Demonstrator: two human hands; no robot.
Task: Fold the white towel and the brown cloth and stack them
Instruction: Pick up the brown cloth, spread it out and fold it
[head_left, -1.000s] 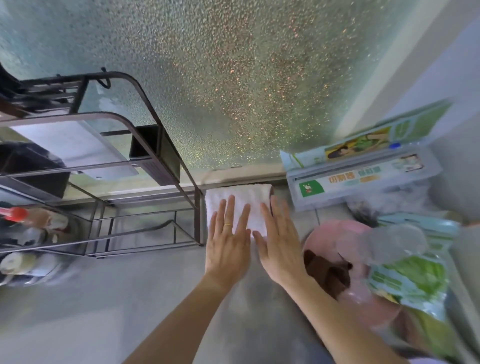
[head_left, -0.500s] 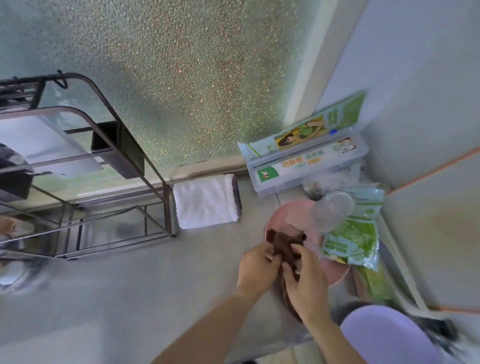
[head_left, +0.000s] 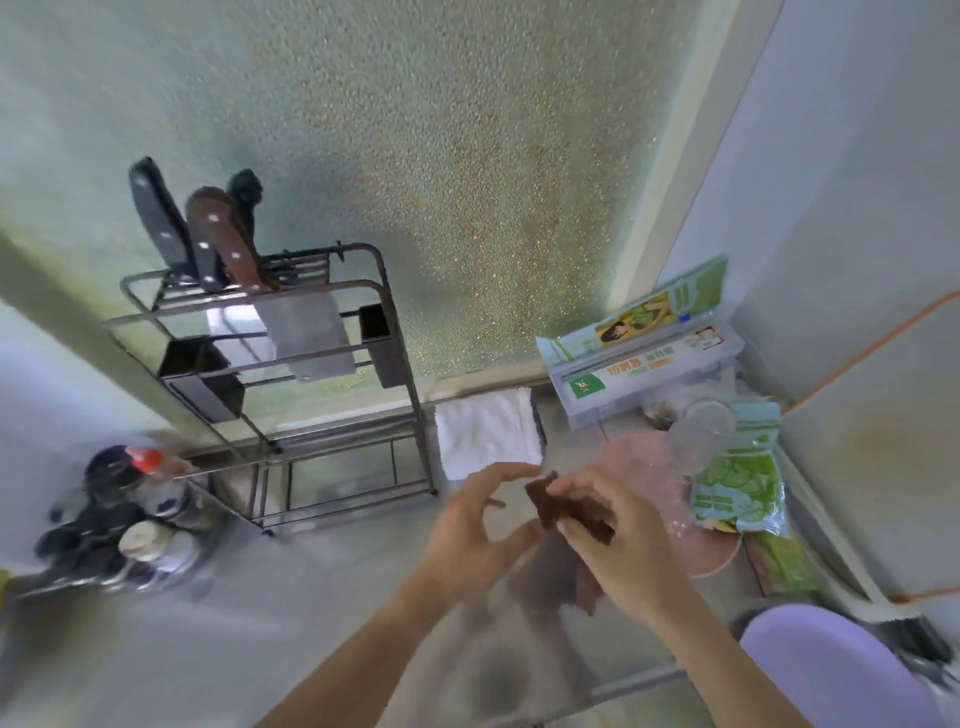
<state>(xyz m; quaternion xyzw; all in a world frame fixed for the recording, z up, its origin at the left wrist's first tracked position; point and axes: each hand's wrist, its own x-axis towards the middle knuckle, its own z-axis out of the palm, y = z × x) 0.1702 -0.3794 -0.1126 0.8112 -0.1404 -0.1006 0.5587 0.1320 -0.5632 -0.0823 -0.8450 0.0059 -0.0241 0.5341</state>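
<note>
The white towel (head_left: 488, 434) lies folded on the grey counter, against the window sill beside the metal rack. The brown cloth (head_left: 558, 506) is lifted above the counter, in front of the towel. My right hand (head_left: 618, 540) grips it, and part of the cloth hangs down below that hand. Just left of the cloth, my left hand (head_left: 480, 525) has its fingers curled at the cloth's left edge; whether they pinch it is blurred.
A metal rack (head_left: 291, 395) with knives stands at the left. Bottles (head_left: 130, 499) crowd the far left. A pink plate (head_left: 675, 519), a clear cup (head_left: 701, 431), green packets (head_left: 743, 483) and a wrap box (head_left: 644, 369) fill the right corner.
Both hands left the folded white towel, moved right to the pink plate and picked up the brown cloth. The cloth is now raised off the plate.
</note>
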